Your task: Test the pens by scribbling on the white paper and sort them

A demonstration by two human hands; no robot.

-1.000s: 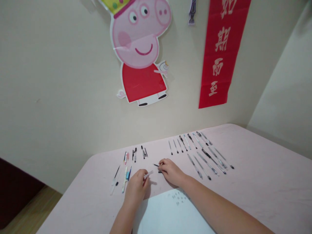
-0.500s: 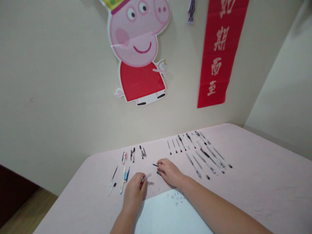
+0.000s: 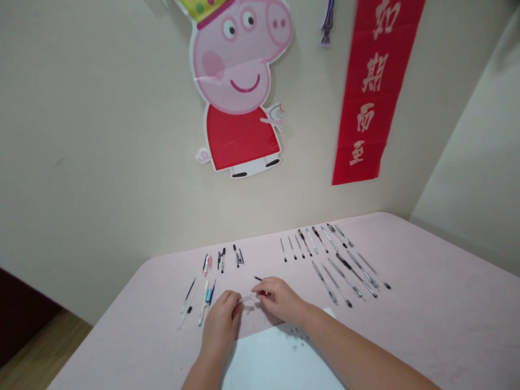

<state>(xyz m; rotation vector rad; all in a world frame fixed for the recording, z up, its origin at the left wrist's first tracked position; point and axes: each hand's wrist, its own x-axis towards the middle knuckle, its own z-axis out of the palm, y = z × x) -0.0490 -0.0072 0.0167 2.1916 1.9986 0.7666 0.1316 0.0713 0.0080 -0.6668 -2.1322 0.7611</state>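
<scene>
My left hand point(image 3: 222, 319) is closed around a clear pen barrel point(image 3: 245, 298), whose free end points right. My right hand point(image 3: 280, 300) has its fingertips pinched together at that free end. Whatever small piece they hold is too blurred to make out. Just behind the right hand a dark pen refill point(image 3: 258, 278) lies on the pink cloth, partly covered by the fingers. Left of my left hand are a pale pen barrel point(image 3: 203, 309), a light blue piece point(image 3: 209, 295) and a dark blue refill point(image 3: 213, 291).
The pink-covered table point(image 3: 122, 319) meets the wall at the back. Several assembled pens point(image 3: 343, 276) lie in two rows at right. Groups of pen parts point(image 3: 237, 255) lie at back left. White paper point(image 3: 276, 360) with small marks lies under my forearms.
My right hand has come nearer and slightly left, from beside the refill to the barrel's end. My left hand keeps the barrel. The view has shifted slightly.
</scene>
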